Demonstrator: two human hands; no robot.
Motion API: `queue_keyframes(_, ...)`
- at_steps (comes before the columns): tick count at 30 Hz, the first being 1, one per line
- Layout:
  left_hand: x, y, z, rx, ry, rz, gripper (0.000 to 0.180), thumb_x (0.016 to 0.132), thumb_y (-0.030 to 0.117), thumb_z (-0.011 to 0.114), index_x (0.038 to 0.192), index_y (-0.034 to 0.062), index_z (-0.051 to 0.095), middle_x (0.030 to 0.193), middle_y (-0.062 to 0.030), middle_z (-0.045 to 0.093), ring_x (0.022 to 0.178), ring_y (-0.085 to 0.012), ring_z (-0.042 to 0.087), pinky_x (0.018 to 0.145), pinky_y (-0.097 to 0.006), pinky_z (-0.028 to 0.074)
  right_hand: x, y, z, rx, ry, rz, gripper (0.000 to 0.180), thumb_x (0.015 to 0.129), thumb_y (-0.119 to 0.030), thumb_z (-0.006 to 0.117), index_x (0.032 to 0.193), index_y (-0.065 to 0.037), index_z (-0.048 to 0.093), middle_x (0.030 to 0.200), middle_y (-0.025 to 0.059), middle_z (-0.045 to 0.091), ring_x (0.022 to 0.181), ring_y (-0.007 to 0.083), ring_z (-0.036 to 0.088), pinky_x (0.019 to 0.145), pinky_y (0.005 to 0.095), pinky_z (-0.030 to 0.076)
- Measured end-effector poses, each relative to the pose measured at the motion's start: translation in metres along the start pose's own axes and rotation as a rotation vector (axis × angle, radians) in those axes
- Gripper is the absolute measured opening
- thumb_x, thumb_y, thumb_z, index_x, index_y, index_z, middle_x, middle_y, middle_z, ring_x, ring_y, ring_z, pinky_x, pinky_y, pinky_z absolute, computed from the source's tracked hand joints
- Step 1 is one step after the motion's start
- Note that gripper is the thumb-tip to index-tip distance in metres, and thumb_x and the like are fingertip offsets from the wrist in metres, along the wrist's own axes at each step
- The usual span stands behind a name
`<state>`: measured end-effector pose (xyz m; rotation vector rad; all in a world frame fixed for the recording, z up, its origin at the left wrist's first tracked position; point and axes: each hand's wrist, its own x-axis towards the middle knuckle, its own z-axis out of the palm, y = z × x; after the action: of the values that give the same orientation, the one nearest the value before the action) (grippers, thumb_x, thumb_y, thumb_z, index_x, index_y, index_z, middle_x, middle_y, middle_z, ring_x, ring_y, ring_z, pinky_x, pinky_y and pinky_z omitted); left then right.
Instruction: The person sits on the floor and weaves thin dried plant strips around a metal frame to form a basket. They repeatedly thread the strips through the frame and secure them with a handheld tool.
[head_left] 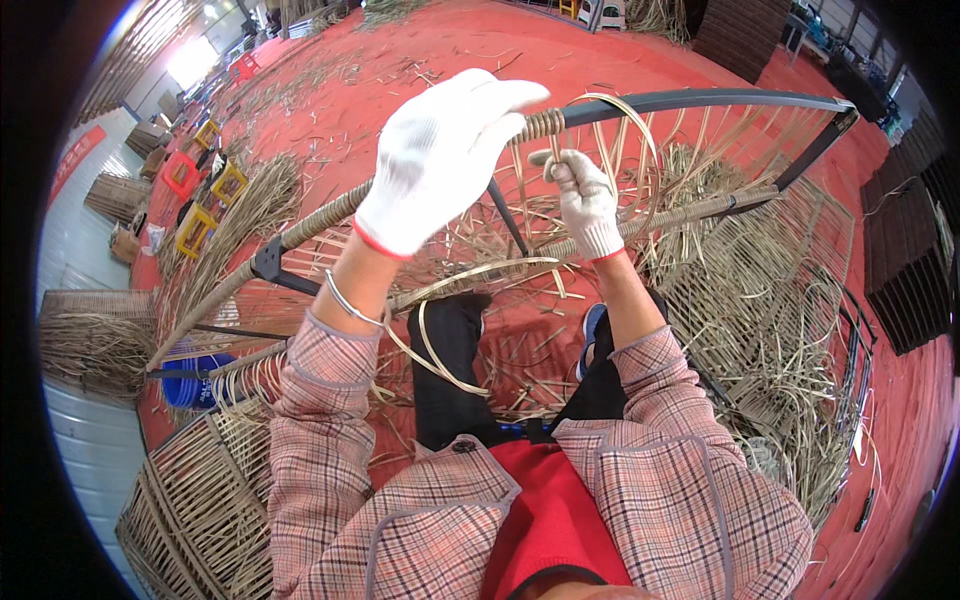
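A long black metal frame (690, 98) crosses in front of me, its upper bar partly bound with a tan cane strip. My left hand (430, 155), in a white knit glove, lies over the bound part of this bar. Its fingers point right, apart from the thumb. The newest coils of the wrapping (543, 124) show just beyond its fingertips. Below them my right hand (588, 200), gloved too, is closed in a pinch on the cane strip (557, 150). A loop of pale strip (640, 125) arcs over the bar beside that hand.
A lower wrapped bar (680, 212) runs below my hands. Woven panels and loose cane (750, 300) lie at right on the red floor (420, 55). A blue bucket (190, 385) stands at left, with yellow stools (195, 232) farther back. Dark stacked panels (905, 250) stand far right.
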<state>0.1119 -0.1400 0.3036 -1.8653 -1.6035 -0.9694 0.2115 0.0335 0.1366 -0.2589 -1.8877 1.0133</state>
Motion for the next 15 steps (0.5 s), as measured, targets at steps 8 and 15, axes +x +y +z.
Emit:
queue_keyframes(8, -0.051, 0.040, 0.030, 0.181, 0.277, 0.055, 0.037, 0.080, 0.017, 0.082, 0.116, 0.0148, 0.074, 0.106, -0.0043, 0.070, 0.096, -0.0247, 0.067, 0.086, -0.039, 0.054, -0.033, 0.031, -0.016, -0.092, -0.034, 0.274, 0.012, 0.103, -0.007, 0.054, 0.096, -0.003, 0.064, 0.089, 0.0116, 0.074, 0.086, 0.0247, 0.073, 0.081, 0.0341, 0.056)
queue_keyframes(15, 0.005, 0.027, 0.043, 0.273, 0.227, -0.082, 0.035, 0.083, 0.019, 0.079, 0.116, 0.0146, 0.070, 0.104, -0.0050, 0.070, 0.095, -0.0255, 0.069, 0.085, -0.039, 0.055, -0.037, 0.015, -0.025, -0.052, 0.062, 0.129, 0.012, 0.104, -0.010, 0.057, 0.100, -0.002, 0.065, 0.088, 0.0111, 0.074, 0.083, 0.0197, 0.073, 0.078, 0.0321, 0.056)
